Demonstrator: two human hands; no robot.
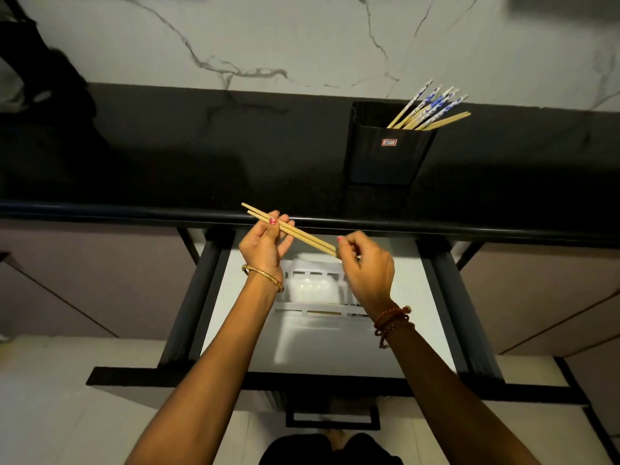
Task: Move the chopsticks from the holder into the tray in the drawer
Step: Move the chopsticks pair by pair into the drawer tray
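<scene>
Head cam looks straight down over an open drawer (446,297), and a good bit of it is hard to read. The white tray (318,308) inside is blown out by glare and partly covered by both wrists, so I can make out slotted plastic walls and maybe some pale rounded shapes in one compartment, but can't say what those are. A pair of plain wooden chopsticks (302,234) is held level above the tray, just in front of the counter's front edge. The left hand (265,245) has its fingers curled around the pair toward their left end, which pokes out past the fingers. The right hand (367,263) pinches the other end, and those tips are hidden behind its fingers. A thin gold bangle (263,276) sits on the left wrist and red-brown thread bands (392,318) on the right. Back on the glossy black counter (201,156), toward its right side, stands the holder (385,152), a matte black rounded-square cup with a small label too tiny to read. More chopsticks (432,109) lean out of its right corner, some plain wood, some white with blue print. Behind is a marble-look wall (302,38) with grey veins. The top-left corner is a dark blur.
</scene>
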